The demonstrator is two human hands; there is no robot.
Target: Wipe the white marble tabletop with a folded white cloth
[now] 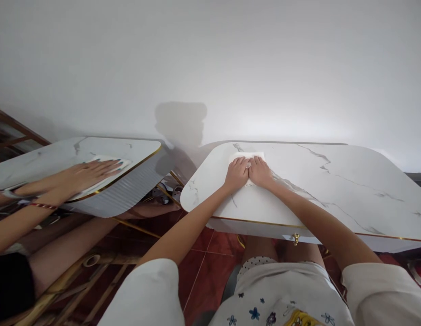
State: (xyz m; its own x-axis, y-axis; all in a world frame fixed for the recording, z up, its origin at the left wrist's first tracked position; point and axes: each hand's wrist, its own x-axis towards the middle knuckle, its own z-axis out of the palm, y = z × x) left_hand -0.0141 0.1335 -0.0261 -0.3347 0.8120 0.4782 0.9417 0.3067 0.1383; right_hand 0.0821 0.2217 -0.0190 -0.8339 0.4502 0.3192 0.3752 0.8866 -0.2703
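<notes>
A white folded cloth (246,156) lies on the white marble-look table (332,190) in front of me. My left hand (236,173) and my right hand (260,172) rest side by side on top of it, palms down, fingers pointing away from me and pressing it flat. The two hands touch at the thumbs. Most of the cloth is hidden under them; only its far edge shows.
A second marble-look table (60,156) stands to the left, where another person's hands (89,172) press a white cloth (127,162). A white wall rises behind both tables. A gold drawer knob (296,237) sits under my table's gold-trimmed edge, above a red tiled floor (210,253).
</notes>
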